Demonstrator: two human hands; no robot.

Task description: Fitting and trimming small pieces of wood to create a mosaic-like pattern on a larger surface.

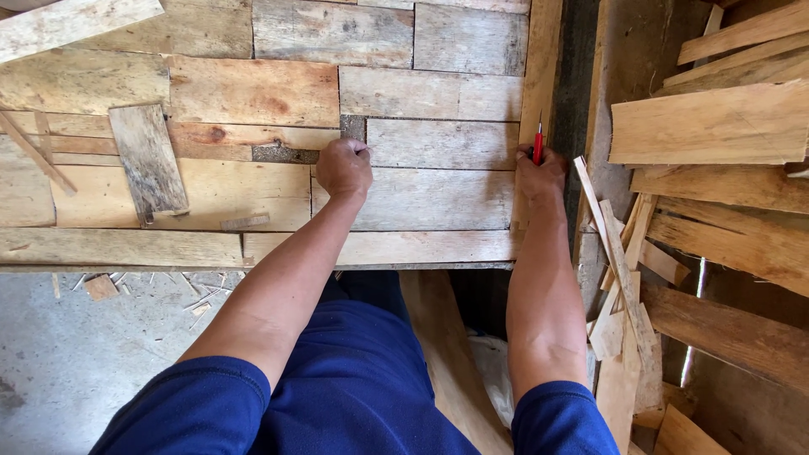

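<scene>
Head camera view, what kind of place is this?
Probably a rough woodworking shop: a panel of patched planks, a heap of offcut boards beside it, and the right hand holding a red pencil.

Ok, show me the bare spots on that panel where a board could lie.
Free: the planks between left hand and right hand, and the top row above them. Crowded: the left side, under a loose board, and the scrap pile right.

rough matt wood boards [421, 198], glossy red pencil [538, 145]
</scene>
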